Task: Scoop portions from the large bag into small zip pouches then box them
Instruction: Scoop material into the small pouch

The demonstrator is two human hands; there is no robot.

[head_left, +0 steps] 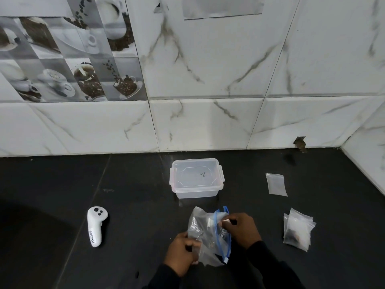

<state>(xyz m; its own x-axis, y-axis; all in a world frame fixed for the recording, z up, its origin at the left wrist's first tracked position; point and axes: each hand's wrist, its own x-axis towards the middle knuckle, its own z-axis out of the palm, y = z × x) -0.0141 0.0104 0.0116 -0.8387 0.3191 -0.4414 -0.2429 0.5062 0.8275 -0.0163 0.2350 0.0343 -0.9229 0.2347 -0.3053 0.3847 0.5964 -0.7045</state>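
A large clear bag (205,234) with a blue zip strip sits crumpled on the black counter near the front edge. My left hand (183,253) grips its left side. My right hand (241,228) pinches the bag's top edge by the blue zip. Behind the bag stands a clear plastic box (196,178) with its lid on. One small zip pouch (276,184) lies flat to the right of the box. A small stack of pouches (298,231), with something dark inside the lower one, lies to the right of my right hand.
A white hand controller (96,225) lies on the counter to the left. A white marble-tiled wall (208,126) rises behind the counter and turns a corner at the far right. The black counter (135,205) stretches left and right.
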